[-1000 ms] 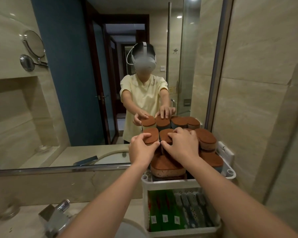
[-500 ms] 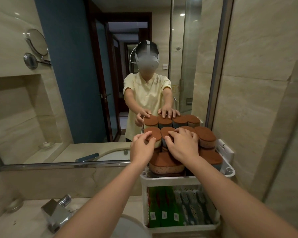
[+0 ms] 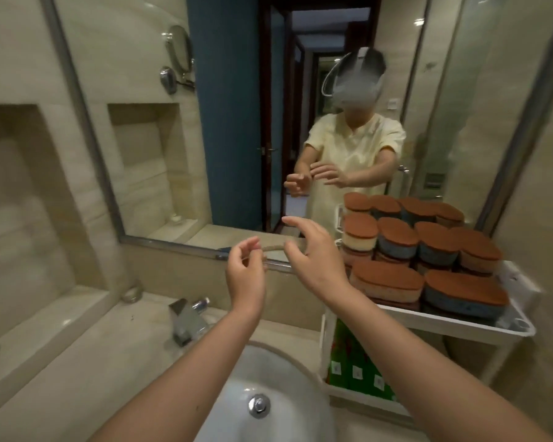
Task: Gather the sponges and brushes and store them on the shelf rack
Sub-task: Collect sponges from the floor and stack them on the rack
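Both hands have just come off the pile: a moment ago they were pressed on the brown-topped oval sponges [image 3: 434, 250], and now they hang in the air over the white round washbasin [image 3: 268, 371], with the load off at about 3 o'clock from them. The left hand [image 3: 245, 275] has its fingers loosely curled, thumb near the forefinger, with nothing in it. The right hand [image 3: 313, 260] is spread wide and likewise carries nothing. To my eye that means the sponge stacking is finished, or near enough, and the person is turning away to look for whatever remains. The sponges sit on the top tier of the white plastic shelf rack [image 3: 454, 323], stacked two or three deep, every one flat with its brown scouring face up. The two nearest lie with their long axis running roughly from 9 o'clock to 3 o'clock, dipping a little toward 4. The four behind them look turned the other way, length pointing toward 12 o'clock at the wall mirror [image 3: 237, 122], though the wide lens makes that hard to swear to. On the lower tier stand green printed packets [image 3: 355, 368], upright. A chrome tap [image 3: 186, 317] sits at 9 o'clock of the basin
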Demonstrator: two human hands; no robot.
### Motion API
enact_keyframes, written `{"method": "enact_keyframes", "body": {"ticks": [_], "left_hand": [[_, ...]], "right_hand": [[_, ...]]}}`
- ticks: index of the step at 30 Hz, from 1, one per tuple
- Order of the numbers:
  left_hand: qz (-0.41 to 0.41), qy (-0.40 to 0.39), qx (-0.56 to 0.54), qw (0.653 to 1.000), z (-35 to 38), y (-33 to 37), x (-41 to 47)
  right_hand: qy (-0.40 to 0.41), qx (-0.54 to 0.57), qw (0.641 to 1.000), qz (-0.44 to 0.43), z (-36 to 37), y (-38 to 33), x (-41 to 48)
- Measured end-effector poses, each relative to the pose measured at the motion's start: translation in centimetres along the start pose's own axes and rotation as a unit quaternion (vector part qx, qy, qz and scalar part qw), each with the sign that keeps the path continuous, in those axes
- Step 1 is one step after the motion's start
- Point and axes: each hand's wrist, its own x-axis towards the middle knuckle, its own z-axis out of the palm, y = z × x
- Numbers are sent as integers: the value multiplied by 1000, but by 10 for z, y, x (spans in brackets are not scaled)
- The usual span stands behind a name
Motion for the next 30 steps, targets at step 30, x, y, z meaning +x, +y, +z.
{"method": "enact_keyframes", "body": {"ticks": [30], "left_hand": [[-81,578,156,797,-624,29,-268]], "right_hand": [[-540,236,789,-174,401,-382,-374]]}}
